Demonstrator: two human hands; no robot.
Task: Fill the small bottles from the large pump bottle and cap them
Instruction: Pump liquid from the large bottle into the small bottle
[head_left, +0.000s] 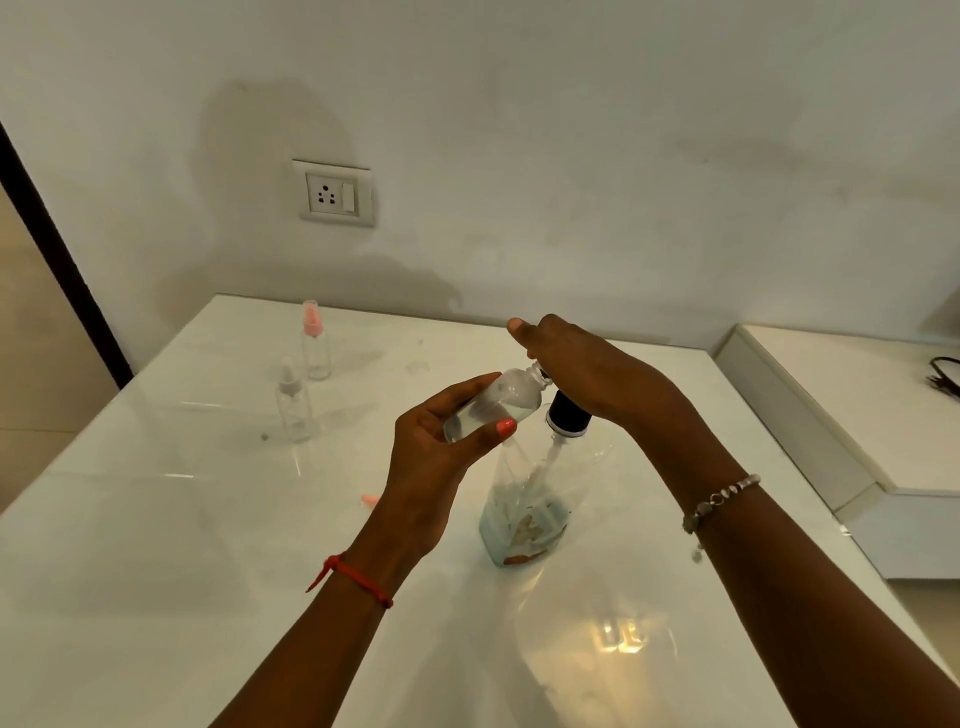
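On the white table (156, 519), the left hand (436, 457) is wrapped around a small clear bottle (493, 405), tilted so its open neck points toward two o'clock and meets the pump head under the right hand (582, 364). That right hand lies palm-down over the top of the large pump bottle (524, 504), fingers curled over the black collar (569, 415), though the nozzle itself is hidden, so contact with the bottle's mouth seems likely rather than certain. At ten o'clock from the hands stand two more small bottles, a pink-capped one (314, 340) and a clear-capped one (293, 402), and a loose pink cap (370, 500) lies at nine o'clock from the pump bottle's base.
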